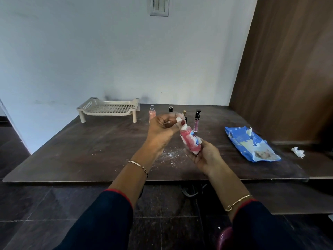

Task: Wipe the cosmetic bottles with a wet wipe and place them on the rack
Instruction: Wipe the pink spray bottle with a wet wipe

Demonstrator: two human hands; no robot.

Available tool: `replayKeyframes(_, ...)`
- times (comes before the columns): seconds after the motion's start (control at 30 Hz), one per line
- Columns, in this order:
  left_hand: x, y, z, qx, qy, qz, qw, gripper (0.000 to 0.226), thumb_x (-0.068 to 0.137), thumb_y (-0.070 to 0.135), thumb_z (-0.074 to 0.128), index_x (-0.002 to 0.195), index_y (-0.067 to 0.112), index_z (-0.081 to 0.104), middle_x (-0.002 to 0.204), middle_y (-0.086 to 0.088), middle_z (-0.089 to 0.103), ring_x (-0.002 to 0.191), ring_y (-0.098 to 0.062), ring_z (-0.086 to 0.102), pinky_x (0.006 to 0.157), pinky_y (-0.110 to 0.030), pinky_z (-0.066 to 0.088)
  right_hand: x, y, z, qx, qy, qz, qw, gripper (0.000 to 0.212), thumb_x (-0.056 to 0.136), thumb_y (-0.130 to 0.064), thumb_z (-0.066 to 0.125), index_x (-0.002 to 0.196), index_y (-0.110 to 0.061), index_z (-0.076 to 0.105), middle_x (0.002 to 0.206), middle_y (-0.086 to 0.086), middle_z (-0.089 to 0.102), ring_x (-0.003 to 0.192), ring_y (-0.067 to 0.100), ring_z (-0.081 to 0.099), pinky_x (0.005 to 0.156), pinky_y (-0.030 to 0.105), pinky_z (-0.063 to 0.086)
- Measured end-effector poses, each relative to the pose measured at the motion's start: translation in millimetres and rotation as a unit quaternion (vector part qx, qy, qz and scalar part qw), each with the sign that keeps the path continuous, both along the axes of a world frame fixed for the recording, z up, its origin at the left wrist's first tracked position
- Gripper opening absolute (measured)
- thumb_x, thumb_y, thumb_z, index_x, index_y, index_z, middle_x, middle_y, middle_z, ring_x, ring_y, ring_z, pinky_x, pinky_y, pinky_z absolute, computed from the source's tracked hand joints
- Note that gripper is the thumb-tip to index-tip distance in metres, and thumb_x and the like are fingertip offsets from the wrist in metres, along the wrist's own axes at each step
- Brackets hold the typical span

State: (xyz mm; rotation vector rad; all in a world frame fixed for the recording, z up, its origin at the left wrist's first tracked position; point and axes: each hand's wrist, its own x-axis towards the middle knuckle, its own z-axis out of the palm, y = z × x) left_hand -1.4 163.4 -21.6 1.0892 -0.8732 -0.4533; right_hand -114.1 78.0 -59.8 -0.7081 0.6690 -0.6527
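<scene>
- We record one pink plastic bottle (189, 141) with a white cap, tilted and held above the dark wooden table (90, 150).
- Left hand (162, 130): its fingertips pinch the cap at the bottle's eleven o'clock end.
- Right hand (206, 157): its fingers curl round the bottle's lower end, with one white wet wipe (199, 138) against it.
- Four stand in a row at twelve o'clock: pink spray bottle (151, 114), black-capped bottle (170, 109), gold-capped dark bottle (184, 114), pink lip-gloss tube (196, 120).
- One beige perforated plastic rack (108, 114) stands at ten o'clock.
- At three o'clock lies one blue wipe pack (252, 147), with one crumpled white wipe (298, 152) just beyond it.
</scene>
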Motion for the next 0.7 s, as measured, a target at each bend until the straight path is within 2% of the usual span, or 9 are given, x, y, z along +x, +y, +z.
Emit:
replayKeyframes(0.1,1,-3,1,0.001,-0.021,0.037,0.999,0.023,0.075,-0.007,0.071,0.086,0.013,0.072,0.082,0.006,0.074,0.084,-0.010,0.069,0.078,-0.027,0.055,5,5,-4,0.022,-0.032,-0.016,0.999,0.025,0.102,-0.017,0.038,0.094,-0.003,0.057,0.085,0.014,0.069,0.071,0.019,0.069,0.071,0.030,0.057)
replayKeyframes(0.17,1,-3,2,0.008,-0.031,0.047,0.998,0.025,0.075,-0.007,0.071,0.086,0.015,0.071,0.081,0.008,0.074,0.083,-0.009,0.069,0.078,-0.026,0.055,6,10,-5,0.023,-0.044,-0.012,0.999,0.023,0.101,-0.015,0.041,0.093,-0.002,0.058,0.078,0.013,0.071,0.071,0.017,0.068,0.068,0.027,0.058)
replayKeyframes(0.3,-6,2,12,0.017,-0.053,0.030,0.998,0.031,0.077,-0.007,0.069,0.102,0.011,0.069,0.102,-0.004,0.071,0.097,-0.014,0.066,0.095,-0.039,0.051,6,14,-6,0.023,-0.036,-0.024,0.999,0.019,0.096,-0.015,0.051,0.092,0.001,0.060,0.076,0.015,0.070,0.070,0.019,0.069,0.062,0.024,0.057)
replayKeyframes(0.37,-3,5,13,0.044,-0.088,-0.013,0.995,0.055,0.076,-0.003,0.071,0.124,0.020,0.059,0.135,-0.001,0.055,0.122,-0.012,0.053,0.110,-0.037,0.036,5,16,-4,0.033,-0.046,-0.014,0.998,0.020,0.096,-0.015,0.050,0.091,0.002,0.059,0.066,0.014,0.072,0.059,0.017,0.071,0.058,0.024,0.058)
replayKeyframes(0.4,-2,6,12,0.061,-0.119,-0.037,0.990,0.070,0.075,-0.001,0.072,0.134,0.031,0.049,0.149,0.005,0.037,0.137,-0.012,0.037,0.114,-0.034,0.027,4,17,-3,0.040,-0.055,-0.004,0.998,0.021,0.097,-0.015,0.050,0.090,0.002,0.059,0.065,0.014,0.072,0.056,0.017,0.071,0.057,0.024,0.058)
replayKeyframes(0.47,-2,7,7,0.087,-0.120,-0.088,0.985,0.096,0.075,-0.005,0.069,0.144,0.042,0.022,0.157,0.010,0.012,0.145,-0.009,0.012,0.112,-0.030,0.024,2,18,-1,0.053,-0.071,0.013,0.996,0.023,0.097,-0.016,0.048,0.089,0.003,0.059,0.066,0.015,0.072,0.055,0.017,0.071,0.055,0.024,0.058)
replayKeyframes(0.53,-5,8,-2,0.104,-0.062,-0.123,0.985,0.098,0.079,-0.014,0.060,0.148,0.034,0.009,0.155,0.003,0.021,0.140,-0.008,0.025,0.097,-0.018,0.044,0,19,0,0.062,-0.076,0.027,0.995,0.023,0.097,-0.016,0.048,0.091,0.003,0.060,0.067,0.016,0.072,0.056,0.019,0.071,0.053,0.025,0.059)
replayKeyframes(0.6,-7,5,-10,0.121,-0.077,-0.120,0.982,0.075,0.084,-0.011,0.058,0.145,0.020,0.028,0.138,-0.006,0.052,0.121,-0.008,0.053,0.085,-0.018,0.051,-1,20,-1,0.063,-0.066,0.039,0.995,0.023,0.096,-0.016,0.051,0.091,0.003,0.061,0.068,0.016,0.072,0.056,0.020,0.071,0.055,0.026,0.059)
replayKeyframes(0.7,-7,0,-16,0.154,-0.157,-0.049,0.974,0.045,0.084,0.000,0.064,0.127,0.008,0.054,0.115,-0.005,0.068,0.103,-0.011,0.065,0.094,-0.029,0.051,0,21,-3,0.058,-0.034,0.040,0.997,0.022,0.095,-0.017,0.054,0.086,0.001,0.062,0.066,0.014,0.071,0.052,0.017,0.068,0.055,0.023,0.057)
